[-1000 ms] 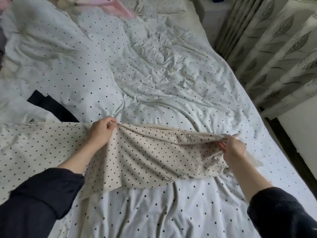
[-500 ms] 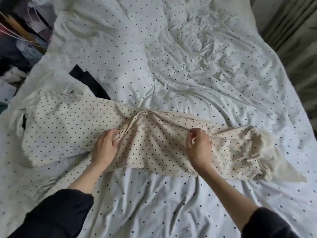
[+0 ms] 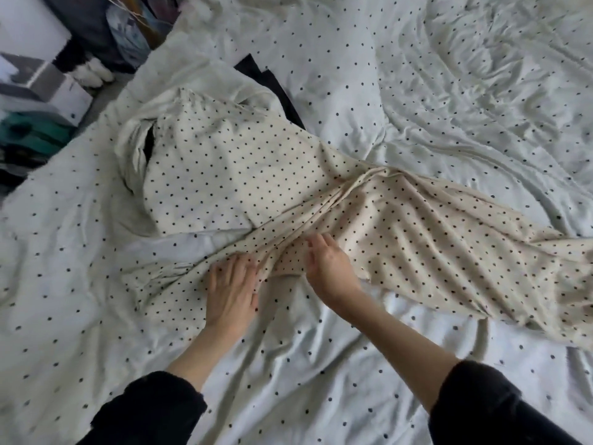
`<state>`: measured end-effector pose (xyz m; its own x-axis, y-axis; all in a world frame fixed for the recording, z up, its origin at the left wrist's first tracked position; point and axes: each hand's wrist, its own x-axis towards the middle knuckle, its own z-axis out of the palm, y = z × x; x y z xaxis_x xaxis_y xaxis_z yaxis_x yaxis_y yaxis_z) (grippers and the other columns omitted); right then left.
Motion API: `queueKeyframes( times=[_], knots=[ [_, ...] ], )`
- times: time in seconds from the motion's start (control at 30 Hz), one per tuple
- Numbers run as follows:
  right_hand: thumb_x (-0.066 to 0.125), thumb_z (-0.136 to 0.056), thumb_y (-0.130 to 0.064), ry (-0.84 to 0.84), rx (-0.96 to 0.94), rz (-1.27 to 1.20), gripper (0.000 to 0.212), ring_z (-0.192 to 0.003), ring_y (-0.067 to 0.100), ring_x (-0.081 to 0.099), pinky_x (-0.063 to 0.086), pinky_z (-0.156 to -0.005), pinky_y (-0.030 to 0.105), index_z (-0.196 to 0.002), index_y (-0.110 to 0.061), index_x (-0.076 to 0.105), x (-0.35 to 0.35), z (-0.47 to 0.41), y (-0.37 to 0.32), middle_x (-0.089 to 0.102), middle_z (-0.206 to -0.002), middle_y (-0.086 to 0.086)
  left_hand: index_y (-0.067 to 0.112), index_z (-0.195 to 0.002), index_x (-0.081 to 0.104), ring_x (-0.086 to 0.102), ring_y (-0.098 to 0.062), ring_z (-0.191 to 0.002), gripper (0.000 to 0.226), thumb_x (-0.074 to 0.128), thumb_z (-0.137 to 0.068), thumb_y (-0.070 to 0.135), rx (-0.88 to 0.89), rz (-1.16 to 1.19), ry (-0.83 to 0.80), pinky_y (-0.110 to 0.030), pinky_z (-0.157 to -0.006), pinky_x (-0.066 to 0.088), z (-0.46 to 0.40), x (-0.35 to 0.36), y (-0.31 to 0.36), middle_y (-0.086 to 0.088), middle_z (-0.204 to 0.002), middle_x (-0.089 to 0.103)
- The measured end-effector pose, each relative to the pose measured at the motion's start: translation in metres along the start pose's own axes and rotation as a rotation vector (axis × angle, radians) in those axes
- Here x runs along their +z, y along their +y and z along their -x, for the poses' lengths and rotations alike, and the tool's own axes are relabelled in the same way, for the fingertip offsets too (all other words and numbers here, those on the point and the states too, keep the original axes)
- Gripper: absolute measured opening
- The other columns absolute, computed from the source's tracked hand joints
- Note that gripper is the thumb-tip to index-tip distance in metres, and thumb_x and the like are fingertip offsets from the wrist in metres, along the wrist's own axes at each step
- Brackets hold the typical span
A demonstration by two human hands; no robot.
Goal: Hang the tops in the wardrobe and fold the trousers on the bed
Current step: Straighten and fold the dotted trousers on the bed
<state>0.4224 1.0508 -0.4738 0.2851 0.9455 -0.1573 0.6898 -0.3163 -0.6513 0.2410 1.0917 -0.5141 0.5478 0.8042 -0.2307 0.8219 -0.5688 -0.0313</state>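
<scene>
A white, black-dotted bed point(image 3: 417, 91) carries cream trousers point(image 3: 231, 175) with small black dots, lying rumpled diagonally across it, creased in the middle. Beyond them, a dark garment point(image 3: 276, 88) peeks out. At their near edge, the left hand point(image 3: 232, 290) presses flat with straight fingers; the right hand point(image 3: 330, 264) touches the cloth, fingers relaxed.

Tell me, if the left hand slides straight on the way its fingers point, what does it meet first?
Probably the bunched folds of the cream dotted trousers. The left hand lies flat at their near edge, its fingers pointing up the bed into them.
</scene>
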Motion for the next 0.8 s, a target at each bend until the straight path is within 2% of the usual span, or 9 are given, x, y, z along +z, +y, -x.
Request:
queueKeyframes(
  times=[0.1, 0.17, 0.23, 0.3, 0.4, 0.5, 0.6, 0.7, 0.8],
  knots=[
    [0.041, -0.095, -0.006, -0.092, 0.242, -0.038, 0.021, -0.082, 0.026, 0.058, 0.044, -0.067, 0.028, -0.113, -0.003, 0.052, 0.037, -0.014, -0.024, 0.06, -0.104, 0.013, 0.01, -0.126, 0.057, 0.041, -0.032, -0.132, 0.065, 0.078, -0.064, 0.013, 0.064, -0.056, -0.009, -0.06, -0.106, 0.029, 0.007, 0.013, -0.016, -0.013, -0.14, 0.048],
    [0.047, -0.095, -0.018, -0.126, 0.515, -0.283, 0.025, -0.075, 0.02, 0.058, 0.047, -0.063, 0.019, -0.112, -0.001, 0.055, 0.059, -0.021, -0.038, 0.062, -0.096, 0.009, 0.014, -0.132, 0.051, 0.031, -0.029, -0.139, 0.068, 0.073, -0.069, 0.009, 0.105, -0.037, -0.024, -0.058, -0.111, 0.021, 0.012, 0.017, -0.029, -0.009, -0.147, 0.04],
    [0.054, -0.093, -0.025, -0.124, 0.809, -0.566, 0.026, -0.076, 0.021, 0.058, 0.054, -0.075, 0.029, -0.095, 0.001, 0.06, 0.078, -0.026, -0.05, 0.063, -0.091, 0.011, 0.016, -0.132, 0.051, 0.027, -0.027, -0.141, 0.062, 0.069, -0.073, 0.005, 0.194, 0.01, 0.012, -0.055, -0.114, 0.019, 0.016, 0.018, -0.046, -0.006, -0.147, 0.039],
    [0.058, -0.091, -0.025, -0.106, 0.953, -0.693, 0.024, -0.075, 0.021, 0.055, 0.053, -0.076, 0.037, -0.082, -0.004, 0.057, 0.092, -0.027, -0.059, 0.061, -0.085, 0.01, 0.014, -0.116, 0.065, 0.043, -0.026, -0.132, 0.051, 0.074, -0.067, 0.002, 0.302, 0.074, 0.069, -0.053, -0.11, 0.031, 0.02, 0.015, -0.066, -0.006, -0.135, 0.054],
    [0.064, -0.088, -0.023, -0.084, 1.019, -0.8, 0.017, -0.07, 0.013, 0.051, 0.04, -0.056, 0.026, -0.087, -0.009, 0.054, 0.102, -0.024, -0.073, 0.058, -0.082, 0.003, 0.01, -0.095, 0.071, 0.054, -0.026, -0.121, 0.034, 0.076, -0.064, -0.002, 0.421, 0.22, 0.154, -0.051, -0.105, 0.037, 0.027, 0.012, -0.098, -0.007, -0.119, 0.064],
    [0.065, -0.086, -0.02, -0.17, 0.996, -0.719, 0.015, -0.071, 0.013, 0.05, 0.038, -0.055, 0.025, -0.089, -0.011, 0.053, 0.107, -0.022, -0.086, 0.055, -0.079, 0.002, 0.01, -0.097, 0.069, 0.054, -0.023, -0.121, 0.025, 0.076, -0.073, 0.01, 0.441, 0.331, 0.121, -0.041, -0.11, 0.032, 0.036, 0.013, -0.124, -0.005, -0.116, 0.063],
    [0.063, -0.087, -0.016, -0.21, 0.97, -0.683, 0.013, -0.06, 0.014, 0.051, 0.042, -0.049, 0.023, -0.078, -0.01, 0.055, 0.107, -0.022, -0.109, 0.055, -0.068, 0.004, 0.014, -0.124, 0.052, 0.043, -0.016, -0.128, 0.055, 0.067, -0.081, 0.045, 0.279, 0.533, -0.127, -0.025, -0.11, 0.027, 0.05, 0.01, -0.137, 0.002, -0.133, 0.05],
    [0.06, -0.088, -0.008, -0.193, 0.945, -0.864, 0.016, -0.052, 0.017, 0.058, 0.049, -0.043, 0.023, -0.074, -0.003, 0.059, 0.095, -0.028, -0.134, 0.06, -0.058, 0.009, 0.02, -0.137, 0.033, 0.04, -0.014, -0.127, 0.085, 0.063, -0.071, 0.065, 0.031, 0.703, -0.281, -0.027, -0.105, 0.032, 0.06, 0.001, -0.131, 0.007, -0.138, 0.042],
    [0.056, -0.091, -0.003, -0.146, 0.951, -1.052, 0.019, -0.052, 0.019, 0.06, 0.055, -0.046, 0.026, -0.072, 0.0, 0.056, 0.079, -0.04, -0.156, 0.059, -0.053, 0.012, 0.016, -0.13, 0.036, 0.048, -0.018, -0.119, 0.065, 0.062, -0.08, 0.049, -0.122, 0.735, -0.154, -0.028, -0.094, 0.039, 0.053, -0.015, -0.117, 0.004, -0.131, 0.048]
  ],
)
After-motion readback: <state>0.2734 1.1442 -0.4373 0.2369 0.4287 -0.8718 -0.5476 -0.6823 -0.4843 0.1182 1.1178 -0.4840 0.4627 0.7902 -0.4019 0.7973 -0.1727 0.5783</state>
